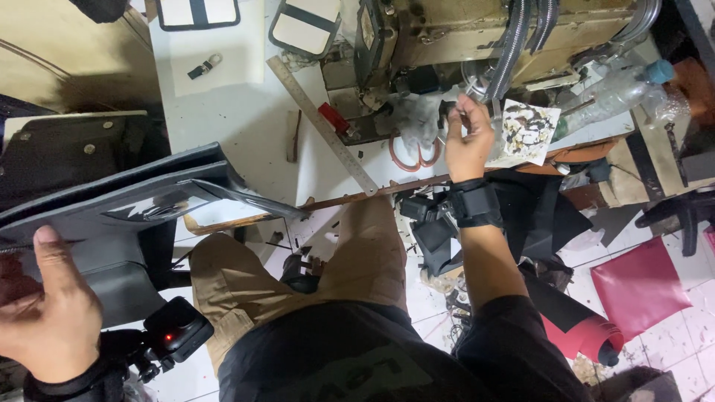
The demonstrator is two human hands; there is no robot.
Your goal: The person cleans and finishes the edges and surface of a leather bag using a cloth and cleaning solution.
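Left hand (pixel 46 316) at lower left, fingers clamped on dark leather panels (pixel 126 205), right hand (pixel 468 140) upper centre, fingers pinched together on small dark piece (pixel 463 115), near sewing machine (pixel 477 37), orange scissors (pixel 412 152) on white surface (pixel 238 112)

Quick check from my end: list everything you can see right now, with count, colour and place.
Black sheet panels: a stack, black, far left, under the left hand.
Sewing machine: one, beige, top centre.
Metal ruler: one, silver, lying slantwise on the white table.
Scissors: one pair, orange handles, beside the machine.
Plastic bottle: one, clear with blue cap, top right.
Red sheets: one flat, one rolled, floor right.
Left hand: thumb on the panels.
Right hand: raised at the machine, pinching something small.
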